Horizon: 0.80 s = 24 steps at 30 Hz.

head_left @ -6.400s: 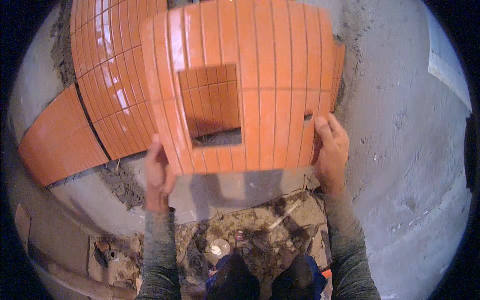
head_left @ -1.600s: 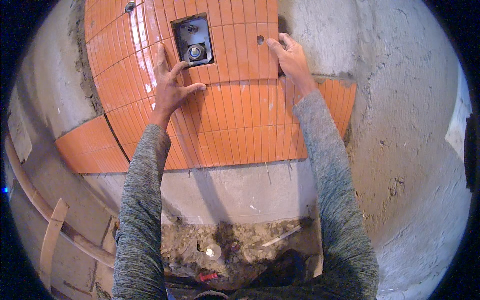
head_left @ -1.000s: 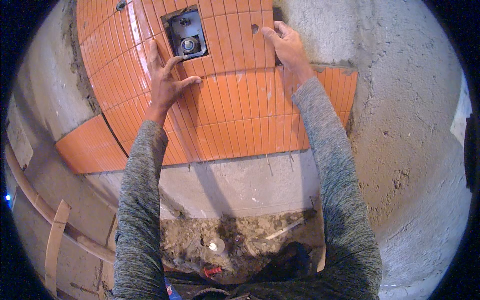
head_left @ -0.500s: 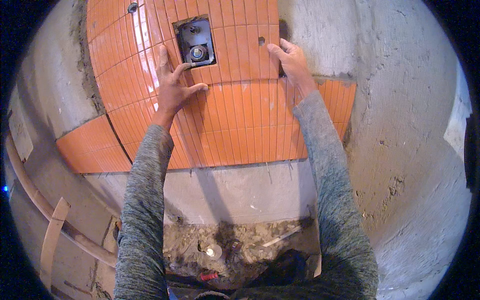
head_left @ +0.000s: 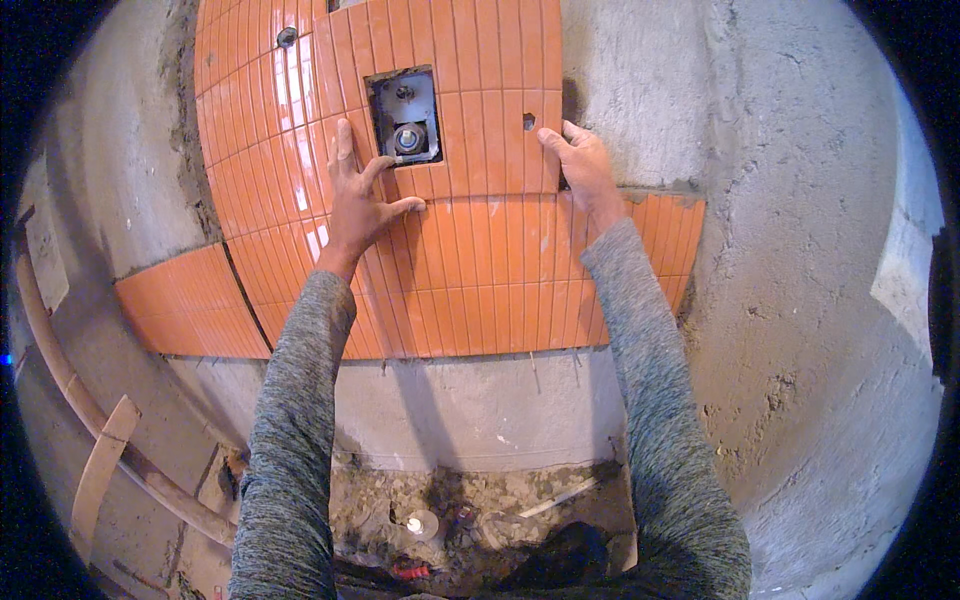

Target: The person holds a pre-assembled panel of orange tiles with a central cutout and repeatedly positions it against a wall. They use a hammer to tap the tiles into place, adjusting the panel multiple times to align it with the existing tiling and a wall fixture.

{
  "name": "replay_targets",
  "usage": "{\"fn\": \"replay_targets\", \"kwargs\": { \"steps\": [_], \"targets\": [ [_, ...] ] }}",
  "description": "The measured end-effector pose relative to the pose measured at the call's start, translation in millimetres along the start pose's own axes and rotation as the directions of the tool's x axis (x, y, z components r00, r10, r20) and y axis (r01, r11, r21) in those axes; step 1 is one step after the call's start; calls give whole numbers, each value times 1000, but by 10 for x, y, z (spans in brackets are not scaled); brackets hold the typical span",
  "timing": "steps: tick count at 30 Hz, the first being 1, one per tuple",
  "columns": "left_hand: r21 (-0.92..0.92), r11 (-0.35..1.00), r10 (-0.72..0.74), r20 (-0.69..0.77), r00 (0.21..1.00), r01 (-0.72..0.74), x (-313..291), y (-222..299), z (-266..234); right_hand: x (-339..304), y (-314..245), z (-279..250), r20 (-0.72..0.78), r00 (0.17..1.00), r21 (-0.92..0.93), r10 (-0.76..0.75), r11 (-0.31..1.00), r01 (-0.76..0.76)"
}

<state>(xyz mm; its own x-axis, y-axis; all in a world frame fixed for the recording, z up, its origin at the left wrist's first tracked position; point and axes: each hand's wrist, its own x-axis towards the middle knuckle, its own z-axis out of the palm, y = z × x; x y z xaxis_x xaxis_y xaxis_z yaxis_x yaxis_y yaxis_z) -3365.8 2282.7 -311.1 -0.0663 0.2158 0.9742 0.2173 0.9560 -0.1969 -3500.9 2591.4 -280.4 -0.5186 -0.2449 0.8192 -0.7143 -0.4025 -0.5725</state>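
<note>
Orange ribbed wall tiles (head_left: 490,250) cover the wall in front of me. My left hand (head_left: 365,205) lies spread on them, thumb and fingers apart, with one finger at the lower left corner of a rectangular cutout. Inside that cutout sits a recessed fitting box (head_left: 408,118) with a round threaded fitting. My right hand (head_left: 585,172) grips the right edge of the upper tile (head_left: 500,130). Its thumb rests on the face just below a small round hole (head_left: 529,121); the other fingers are around the edge, partly hidden.
Bare grey plaster (head_left: 790,260) borders the tiles on the right. A pipe opening (head_left: 288,37) shows at upper left. Below lies rubble (head_left: 480,500) with a white round object (head_left: 422,524) and a red item (head_left: 410,573). A curved pipe (head_left: 70,375) and a wooden strip (head_left: 103,470) are at left.
The wall and both hands appear lower in the picture, as the view has tilted upward. Both hands keep about the same places on the tiles.
</note>
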Motion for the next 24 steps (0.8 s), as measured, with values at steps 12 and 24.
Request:
{"fn": "replay_targets", "kwargs": {
  "steps": [12, 24],
  "targets": [
    [-3, 1000, 4, 6, 1000, -4, -15, 22, -11, 17, 5, 98, -45, 997, 51, 59, 997, -57],
    [0, 1000, 25, -17, 1000, -25, -20, 11, -1, -1, -75, 121, -26, 993, 173, 114, 979, -108]
  ]
}}
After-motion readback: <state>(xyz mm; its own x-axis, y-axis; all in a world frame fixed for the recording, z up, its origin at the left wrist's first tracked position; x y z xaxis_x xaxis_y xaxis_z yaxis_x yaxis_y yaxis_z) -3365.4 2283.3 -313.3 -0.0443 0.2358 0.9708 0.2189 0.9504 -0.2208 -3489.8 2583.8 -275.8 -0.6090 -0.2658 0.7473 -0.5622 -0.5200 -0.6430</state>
